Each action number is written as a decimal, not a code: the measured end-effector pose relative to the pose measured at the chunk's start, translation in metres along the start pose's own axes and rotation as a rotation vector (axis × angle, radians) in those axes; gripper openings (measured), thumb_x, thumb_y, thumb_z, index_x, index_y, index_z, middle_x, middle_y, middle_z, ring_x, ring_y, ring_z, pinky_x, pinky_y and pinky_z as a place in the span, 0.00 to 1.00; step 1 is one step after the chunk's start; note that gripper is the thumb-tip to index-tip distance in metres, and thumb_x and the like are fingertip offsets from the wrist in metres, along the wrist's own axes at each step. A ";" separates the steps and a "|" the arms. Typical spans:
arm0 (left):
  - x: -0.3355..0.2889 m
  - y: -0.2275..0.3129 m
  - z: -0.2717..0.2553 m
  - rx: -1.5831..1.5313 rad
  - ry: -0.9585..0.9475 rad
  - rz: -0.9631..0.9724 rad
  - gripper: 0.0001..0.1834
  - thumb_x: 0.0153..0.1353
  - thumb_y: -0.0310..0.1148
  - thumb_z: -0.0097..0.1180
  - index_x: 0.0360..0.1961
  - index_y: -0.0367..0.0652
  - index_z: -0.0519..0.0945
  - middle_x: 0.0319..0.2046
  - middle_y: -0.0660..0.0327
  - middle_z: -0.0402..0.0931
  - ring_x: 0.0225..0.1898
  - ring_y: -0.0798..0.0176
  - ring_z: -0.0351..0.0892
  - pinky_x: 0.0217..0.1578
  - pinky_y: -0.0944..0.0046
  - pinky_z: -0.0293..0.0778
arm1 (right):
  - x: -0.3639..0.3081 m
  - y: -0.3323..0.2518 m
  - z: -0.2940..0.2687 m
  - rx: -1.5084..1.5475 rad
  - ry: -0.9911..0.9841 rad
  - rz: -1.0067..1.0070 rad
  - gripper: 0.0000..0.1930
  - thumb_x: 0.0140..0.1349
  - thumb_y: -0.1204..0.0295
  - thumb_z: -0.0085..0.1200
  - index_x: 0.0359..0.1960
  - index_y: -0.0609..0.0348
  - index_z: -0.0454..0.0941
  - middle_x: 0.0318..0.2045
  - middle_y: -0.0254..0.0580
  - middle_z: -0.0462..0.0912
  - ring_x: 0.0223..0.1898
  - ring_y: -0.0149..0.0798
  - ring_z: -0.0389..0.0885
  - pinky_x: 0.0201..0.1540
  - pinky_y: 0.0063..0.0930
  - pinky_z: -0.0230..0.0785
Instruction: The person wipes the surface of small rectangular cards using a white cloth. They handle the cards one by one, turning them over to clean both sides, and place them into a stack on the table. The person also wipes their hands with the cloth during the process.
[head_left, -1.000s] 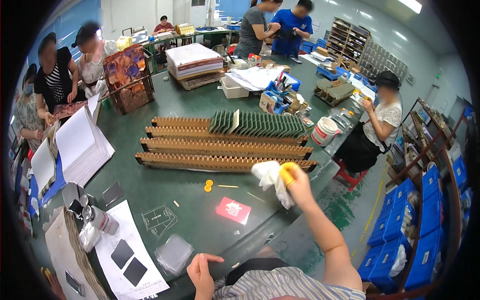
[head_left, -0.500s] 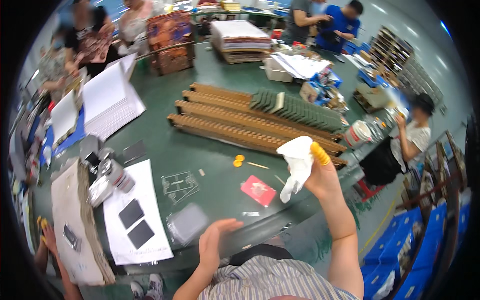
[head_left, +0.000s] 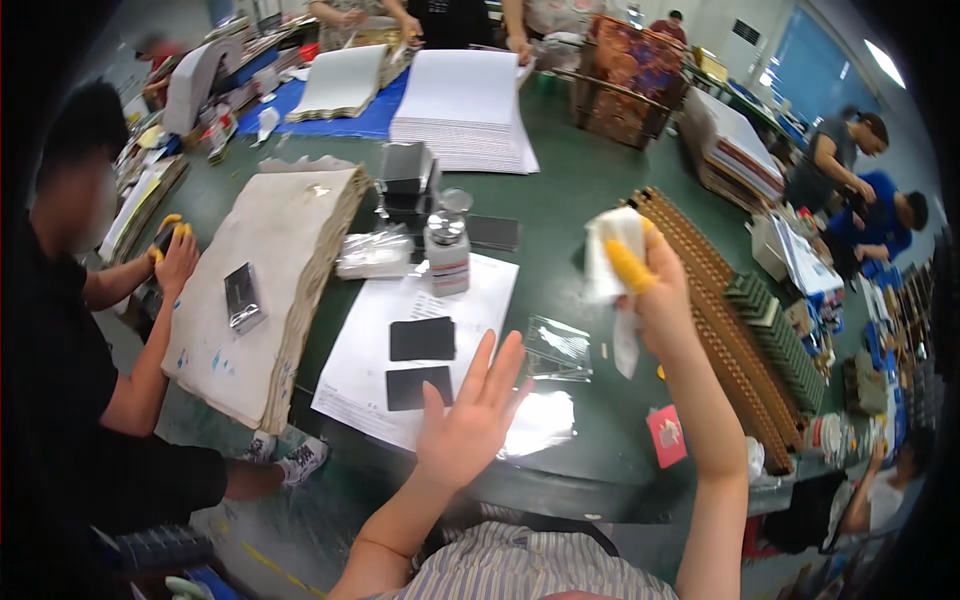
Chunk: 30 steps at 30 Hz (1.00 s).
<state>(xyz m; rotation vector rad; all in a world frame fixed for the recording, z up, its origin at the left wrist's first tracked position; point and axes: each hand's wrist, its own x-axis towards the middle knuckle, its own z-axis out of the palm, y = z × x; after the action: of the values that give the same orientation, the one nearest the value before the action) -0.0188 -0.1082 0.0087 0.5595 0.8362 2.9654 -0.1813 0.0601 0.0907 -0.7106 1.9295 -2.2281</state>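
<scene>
My right hand (head_left: 660, 300), with yellow finger cots on its fingers, is closed on a crumpled white cloth (head_left: 602, 262) above the table. My left hand (head_left: 465, 432) is open with fingers spread and holds nothing. It hovers beside two black rectangular cards, the upper card (head_left: 421, 340) and the lower card (head_left: 408, 390), lying on a printed white sheet of paper (head_left: 350, 385). Behind them stands a labelled bottle with a metal top (head_left: 448, 255). Clear plastic pieces (head_left: 560, 348) lie between my hands, and a red card (head_left: 666, 436) is below my right forearm.
Left of the paper is a thick stack of rough grey board (head_left: 265, 300) with a small black packet (head_left: 243, 298) on it. A co-worker (head_left: 70, 330) stands there. Brown slotted racks (head_left: 700, 270) stretch along the right. White paper stacks (head_left: 455, 100) are at the back.
My view has swung left, so the table's things sit further right in it. My left hand has spread its fingers and come near the black cards. The cloth remains in my right hand.
</scene>
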 end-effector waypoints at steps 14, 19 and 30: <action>-0.002 0.013 -0.019 -0.183 0.047 0.077 0.44 0.63 0.67 0.18 0.70 0.47 0.32 0.71 0.55 0.26 0.72 0.57 0.25 0.68 0.51 0.27 | 0.079 0.050 0.097 -1.315 -0.314 -0.761 0.19 0.41 0.86 0.52 0.33 0.51 0.86 0.44 0.33 0.78 0.39 0.37 0.72 0.37 0.30 0.72; -0.004 0.015 -0.020 -0.204 0.051 0.081 0.45 0.63 0.67 0.18 0.70 0.46 0.32 0.71 0.55 0.26 0.72 0.57 0.24 0.68 0.51 0.27 | 0.079 0.052 0.103 -1.241 -0.237 -0.749 0.21 0.40 0.88 0.52 0.34 0.51 0.86 0.43 0.33 0.78 0.40 0.38 0.71 0.37 0.30 0.73; -0.008 0.011 -0.023 -0.121 0.080 0.046 0.46 0.61 0.69 0.16 0.70 0.45 0.33 0.71 0.56 0.27 0.72 0.58 0.26 0.68 0.52 0.28 | 0.020 0.028 0.095 -1.105 -0.150 -0.855 0.18 0.40 0.82 0.56 0.37 0.56 0.82 0.40 0.39 0.77 0.42 0.45 0.74 0.36 0.34 0.72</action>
<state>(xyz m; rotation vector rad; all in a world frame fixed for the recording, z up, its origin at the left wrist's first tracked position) -0.0184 -0.1307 -0.0067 0.4637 0.6508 3.0725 -0.1652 -0.0389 0.0775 -2.0322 3.0558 -0.9717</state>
